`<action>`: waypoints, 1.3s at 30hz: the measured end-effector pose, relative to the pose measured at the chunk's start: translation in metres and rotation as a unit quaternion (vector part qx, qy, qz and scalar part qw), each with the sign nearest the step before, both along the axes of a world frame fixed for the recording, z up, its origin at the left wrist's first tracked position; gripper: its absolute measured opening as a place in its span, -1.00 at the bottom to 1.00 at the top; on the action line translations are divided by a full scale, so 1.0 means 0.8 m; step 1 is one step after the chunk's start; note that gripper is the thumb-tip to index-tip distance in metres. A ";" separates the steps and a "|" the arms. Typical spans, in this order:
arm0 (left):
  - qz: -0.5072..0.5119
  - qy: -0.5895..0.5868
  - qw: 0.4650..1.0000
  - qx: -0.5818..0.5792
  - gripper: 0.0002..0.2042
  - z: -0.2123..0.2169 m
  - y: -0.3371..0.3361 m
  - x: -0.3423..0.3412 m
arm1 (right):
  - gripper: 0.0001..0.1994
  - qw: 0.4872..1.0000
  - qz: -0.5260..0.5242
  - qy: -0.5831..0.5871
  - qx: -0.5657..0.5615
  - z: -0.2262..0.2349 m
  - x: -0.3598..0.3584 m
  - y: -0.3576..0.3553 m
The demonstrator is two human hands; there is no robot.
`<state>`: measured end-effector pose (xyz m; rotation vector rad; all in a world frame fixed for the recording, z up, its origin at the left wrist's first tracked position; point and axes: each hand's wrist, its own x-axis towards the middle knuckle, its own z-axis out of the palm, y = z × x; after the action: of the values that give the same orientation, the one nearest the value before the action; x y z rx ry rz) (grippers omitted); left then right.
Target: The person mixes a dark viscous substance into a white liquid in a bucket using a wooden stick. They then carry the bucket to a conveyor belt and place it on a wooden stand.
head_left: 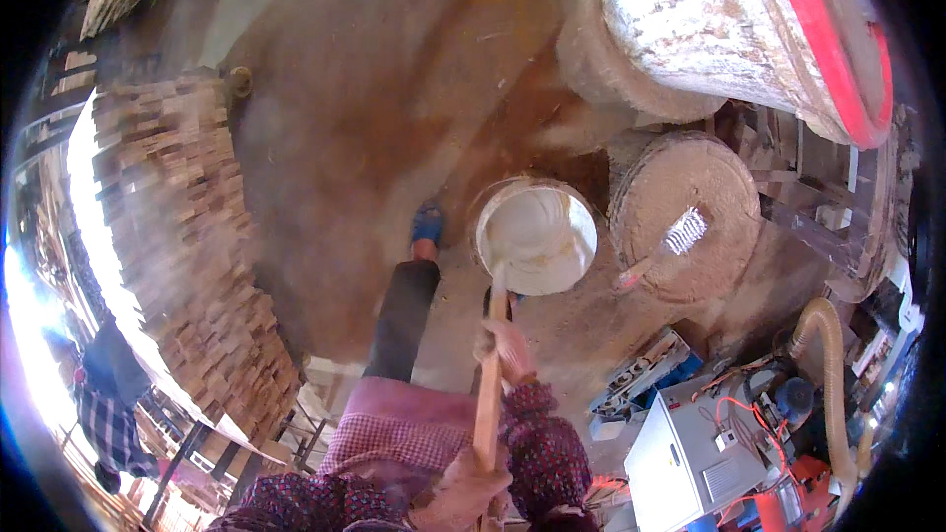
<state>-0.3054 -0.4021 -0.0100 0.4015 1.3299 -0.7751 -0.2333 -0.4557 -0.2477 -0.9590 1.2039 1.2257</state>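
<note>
Left hand [461, 489]: closest in my view, blurred, wrapped around the wooden stick [489, 406].
Right hand [508, 349]: gripping the stick farther forward, nearer the bucket [585, 227].
Stick: runs lengthwise forward, tip at the bucket's near rim.
Bucket: ahead of both hands; I see pale paste [532, 220] inside.

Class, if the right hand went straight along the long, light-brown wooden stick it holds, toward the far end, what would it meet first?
Following the stick, the right hand would probably meet the round, white-lined bucket first, though depth is unclear from above.
</note>
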 end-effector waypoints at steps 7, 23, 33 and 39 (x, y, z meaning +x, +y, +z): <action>-0.058 -0.054 0.997 -0.018 -0.70 -0.021 -0.004 0.055 | -0.89 0.989 0.121 -0.084 -0.022 -0.006 0.095 -0.029; 0.113 0.094 0.976 -0.161 -0.82 -0.043 0.005 0.021 | -0.82 0.645 0.680 -0.344 -0.051 -0.071 0.014 -0.072; -0.018 0.030 0.990 -0.140 -0.86 -0.062 0.024 0.026 | -0.82 0.925 0.354 -0.101 -0.094 -0.057 0.045 -0.056; 0.123 0.064 0.989 -0.054 -0.86 -0.026 -0.002 0.029 | -0.88 0.959 0.277 -0.063 -0.002 -0.017 0.076 0.023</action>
<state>-0.2825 -0.4039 -0.0310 0.0999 1.4197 -0.6707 -0.1726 -0.4371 -0.2614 -1.4149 0.8587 1.5649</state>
